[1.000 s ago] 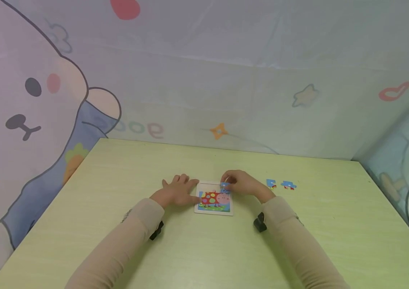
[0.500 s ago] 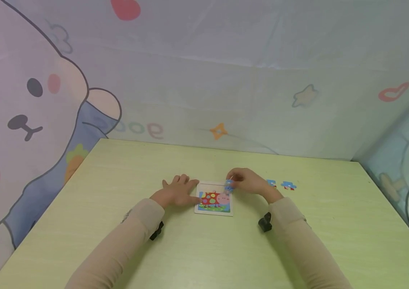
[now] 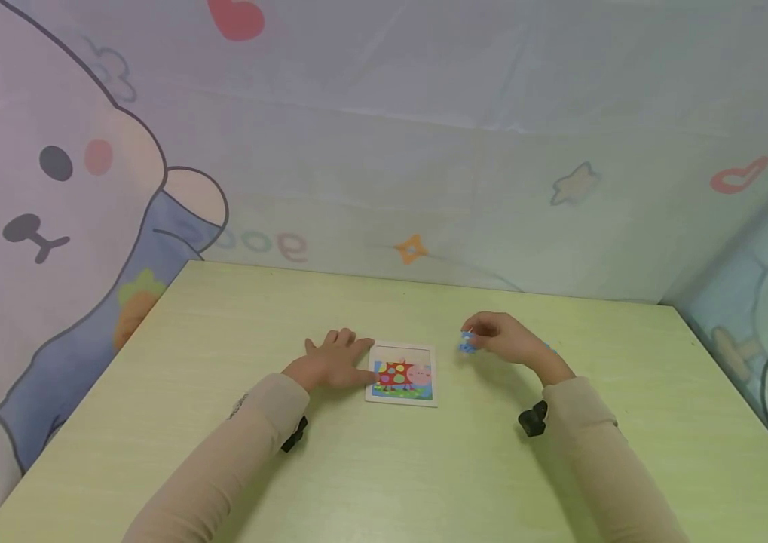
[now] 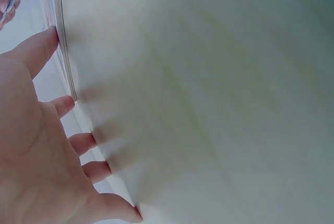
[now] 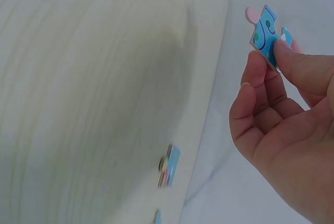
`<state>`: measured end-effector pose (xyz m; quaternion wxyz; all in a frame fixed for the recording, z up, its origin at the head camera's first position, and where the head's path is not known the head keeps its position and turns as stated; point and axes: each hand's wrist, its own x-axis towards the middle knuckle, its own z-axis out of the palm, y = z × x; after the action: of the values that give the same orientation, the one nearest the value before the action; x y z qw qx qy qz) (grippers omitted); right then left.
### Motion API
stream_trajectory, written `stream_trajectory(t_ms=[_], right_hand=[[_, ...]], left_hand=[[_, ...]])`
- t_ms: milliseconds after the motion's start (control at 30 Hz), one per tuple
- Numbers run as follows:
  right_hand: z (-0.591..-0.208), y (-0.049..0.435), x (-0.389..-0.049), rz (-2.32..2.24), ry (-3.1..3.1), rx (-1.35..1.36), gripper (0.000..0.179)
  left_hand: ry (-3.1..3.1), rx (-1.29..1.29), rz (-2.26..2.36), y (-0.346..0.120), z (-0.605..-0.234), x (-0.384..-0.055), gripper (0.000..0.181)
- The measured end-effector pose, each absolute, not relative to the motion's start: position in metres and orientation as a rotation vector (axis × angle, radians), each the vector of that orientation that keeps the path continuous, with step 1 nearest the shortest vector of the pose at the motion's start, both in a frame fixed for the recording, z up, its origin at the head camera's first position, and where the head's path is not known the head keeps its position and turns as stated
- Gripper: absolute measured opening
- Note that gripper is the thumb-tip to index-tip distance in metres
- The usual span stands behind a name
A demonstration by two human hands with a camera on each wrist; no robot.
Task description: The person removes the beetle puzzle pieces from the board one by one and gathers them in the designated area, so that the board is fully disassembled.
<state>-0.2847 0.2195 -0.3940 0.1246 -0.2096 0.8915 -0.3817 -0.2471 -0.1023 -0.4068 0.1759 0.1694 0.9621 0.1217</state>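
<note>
A small framed jigsaw puzzle (image 3: pixel 402 379) lies on the table, its lower part filled with a picture of a red spotted body and a pink face. Bare board (image 3: pixel 400 353) shows along its top. My left hand (image 3: pixel 335 360) is spread flat at the frame's left side, thumb and forefinger on its edge. To the right of the frame, above the table, my right hand (image 3: pixel 507 337) pinches a blue puzzle piece (image 5: pixel 267 35) between thumb and fingers. The right wrist view shows a pink knob and dark curls on that piece.
Two more blue puzzle pieces lie on the table beyond my right hand, mostly hidden by it in the head view; one loose piece (image 5: pixel 169 166) shows in the right wrist view. A printed cloth (image 3: pixel 384 151) hangs behind the table's back edge.
My right hand has lifted the blue piece from the frame's top right corner and carried it to the right. The left hand has stayed on the frame.
</note>
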Motion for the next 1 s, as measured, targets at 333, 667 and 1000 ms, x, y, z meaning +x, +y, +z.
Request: stream_trajectory(t_ms=[333, 667, 1000], right_hand=[[-0.390, 0.259, -0.282, -1.154, 2.626, -0.499, 0.022], [-0.390, 0.295, -0.276, -1.225, 2.645, -0.401, 0.029], [-0.393, 0.323, -0.272, -1.193, 2.739, -0.272, 0.034]], left_hand=[[2.727, 0.477, 0.350, -0.101, -0.406, -0.246, 0.072], [2.726, 0.469, 0.352, -0.101, -0.405, -0.246, 0.072], [2.717, 0.462, 0.346, -0.102, -0.407, -0.246, 0.074]])
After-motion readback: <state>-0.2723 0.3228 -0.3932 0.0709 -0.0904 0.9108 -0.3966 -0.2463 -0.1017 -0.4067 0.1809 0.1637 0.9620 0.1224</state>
